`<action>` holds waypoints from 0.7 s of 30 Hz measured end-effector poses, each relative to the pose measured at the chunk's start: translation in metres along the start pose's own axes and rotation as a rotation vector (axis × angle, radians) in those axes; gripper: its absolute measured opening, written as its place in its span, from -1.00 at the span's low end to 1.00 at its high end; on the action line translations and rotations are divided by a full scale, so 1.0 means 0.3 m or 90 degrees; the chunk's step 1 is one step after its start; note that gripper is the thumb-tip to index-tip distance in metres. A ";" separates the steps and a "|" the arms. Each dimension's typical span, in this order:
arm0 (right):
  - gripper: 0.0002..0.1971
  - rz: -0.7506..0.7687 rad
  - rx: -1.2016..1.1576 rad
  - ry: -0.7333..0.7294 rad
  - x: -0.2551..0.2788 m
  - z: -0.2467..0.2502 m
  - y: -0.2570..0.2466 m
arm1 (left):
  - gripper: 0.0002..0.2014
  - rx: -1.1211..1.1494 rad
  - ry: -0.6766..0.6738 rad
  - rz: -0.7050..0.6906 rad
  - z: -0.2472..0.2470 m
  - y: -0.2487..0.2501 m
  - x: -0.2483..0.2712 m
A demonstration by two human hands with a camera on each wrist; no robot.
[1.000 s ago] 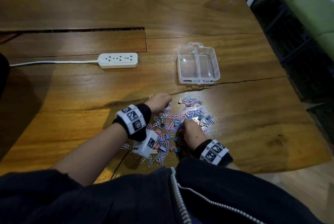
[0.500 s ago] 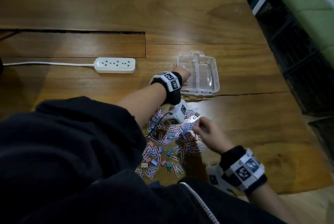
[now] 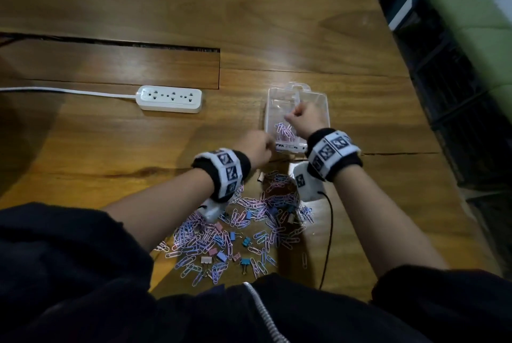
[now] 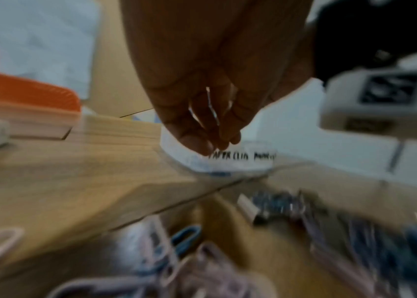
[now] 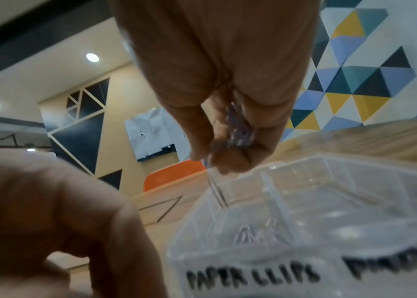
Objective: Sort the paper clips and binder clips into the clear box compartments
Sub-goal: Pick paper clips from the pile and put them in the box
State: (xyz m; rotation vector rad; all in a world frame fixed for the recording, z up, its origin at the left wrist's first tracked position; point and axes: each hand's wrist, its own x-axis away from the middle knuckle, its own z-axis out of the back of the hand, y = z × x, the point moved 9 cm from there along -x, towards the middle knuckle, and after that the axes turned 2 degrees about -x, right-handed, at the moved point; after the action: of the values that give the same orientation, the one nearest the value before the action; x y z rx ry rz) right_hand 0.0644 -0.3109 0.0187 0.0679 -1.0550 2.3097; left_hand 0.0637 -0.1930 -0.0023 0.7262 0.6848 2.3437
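Observation:
The clear box (image 3: pixel 318 98) stands beyond a pile of pink and purple paper clips (image 3: pixel 249 212) mixed with small binder clips (image 3: pixel 221 255). Several paper clips (image 3: pixel 284 132) lie in its left compartment, labelled PAPER CLIPS (image 5: pixel 250 278). My right hand (image 3: pixel 303 116) hovers over that compartment and pinches a bunch of purple paper clips (image 5: pixel 238 131); one hangs below the fingers. My left hand (image 3: pixel 256 147) is at the box's front left corner, fingers curled. In the blurred left wrist view thin clip wire (image 4: pixel 212 104) shows between its fingers (image 4: pixel 197 139).
A white power strip (image 3: pixel 170 98) with its cord lies left of the box. A black wrist cable (image 3: pixel 328 231) trails over the table to the right of the pile. The table's right edge (image 3: pixel 432 176) drops off to dark floor.
My left hand drew back from over the box to its front left corner. My right hand rose from the pile with clips and now hangs over the left compartment, where clips now lie.

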 end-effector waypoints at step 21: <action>-0.78 -0.011 0.002 -0.008 0.321 -0.078 0.293 | -0.86 -0.325 -0.051 -0.104 -0.094 -0.044 0.015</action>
State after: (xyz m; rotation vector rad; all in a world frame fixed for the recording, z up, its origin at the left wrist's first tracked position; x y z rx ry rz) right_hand -0.0573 -0.2918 -0.0297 0.0919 -1.0524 2.2984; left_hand 0.0477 -0.1890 -0.0292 0.5049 0.0898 2.1886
